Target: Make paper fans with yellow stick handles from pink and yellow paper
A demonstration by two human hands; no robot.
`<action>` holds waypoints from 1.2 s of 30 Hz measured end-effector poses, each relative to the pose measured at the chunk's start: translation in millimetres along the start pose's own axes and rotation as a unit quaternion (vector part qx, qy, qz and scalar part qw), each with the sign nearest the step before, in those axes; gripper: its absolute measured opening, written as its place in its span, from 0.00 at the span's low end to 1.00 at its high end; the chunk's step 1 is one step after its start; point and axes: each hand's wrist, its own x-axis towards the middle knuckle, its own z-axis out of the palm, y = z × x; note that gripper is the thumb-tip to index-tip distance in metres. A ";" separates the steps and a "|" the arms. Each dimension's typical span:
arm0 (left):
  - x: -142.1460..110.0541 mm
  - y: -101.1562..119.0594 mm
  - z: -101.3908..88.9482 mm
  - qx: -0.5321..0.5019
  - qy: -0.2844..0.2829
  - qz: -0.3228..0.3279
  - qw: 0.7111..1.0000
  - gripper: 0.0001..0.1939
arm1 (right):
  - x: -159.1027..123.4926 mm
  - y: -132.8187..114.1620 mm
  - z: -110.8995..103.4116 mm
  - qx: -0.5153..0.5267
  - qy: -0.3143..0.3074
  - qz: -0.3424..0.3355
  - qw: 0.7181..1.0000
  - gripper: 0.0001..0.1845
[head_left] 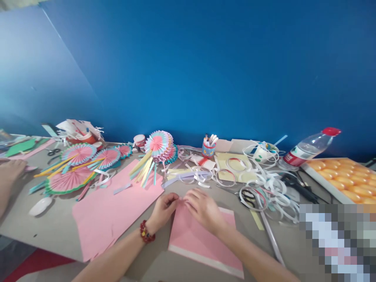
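Note:
A pink sheet of paper (202, 239) with white strips along its near and far edges lies flat on the table in front of me. At its far left corner my left hand (163, 211), with a red beaded bracelet (146, 232) on the wrist, pinches the paper between thumb and forefinger. My right hand (204, 207) presses its bent fingers on the far edge close by, thumb and fingertips drawn together on the paper. Both sets of fingertips nearly meet, and they cover the corner itself. Larger pink sheets (117, 207) lie left of my left hand.
Folded paper fans (70, 182) and a bunch of rosettes (158, 145) sit along the back. To the right are scissors (248, 197), curled white strips (279, 188), a glue gun (299, 188) and a bottle (311, 147). Another person's hand (11, 172) is at far left.

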 end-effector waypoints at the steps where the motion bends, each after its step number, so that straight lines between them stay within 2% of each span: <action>1: -0.2 0.4 -0.4 0.002 -0.001 0.002 1.000 0.13 | 2.8 0.2 4.3 -0.007 0.006 0.005 1.000 0.07; 5: -0.2 2.9 -2.7 0.018 -0.011 0.010 1.000 0.12 | 4.4 1.3 12.2 -0.015 0.022 0.014 1.000 0.08; 15: -3.5 13.0 -3.4 0.058 -0.030 0.040 0.997 0.11 | 1.0 0.0 10.8 -0.019 0.011 -0.008 1.000 0.08; 19: -3.6 11.1 -3.3 0.063 -0.035 0.039 0.997 0.12 | 0.5 0.9 10.6 -0.025 -0.001 -0.008 1.000 0.07; 30: -4.0 12.4 -3.4 0.054 -0.044 0.029 0.997 0.15 | -1.0 5.1 14.6 -0.034 0.011 -0.031 0.999 0.06; 36: -4.0 14.3 -3.7 0.052 -0.043 0.022 0.997 0.16 | -0.5 7.2 12.9 -0.009 0.014 -0.035 0.999 0.08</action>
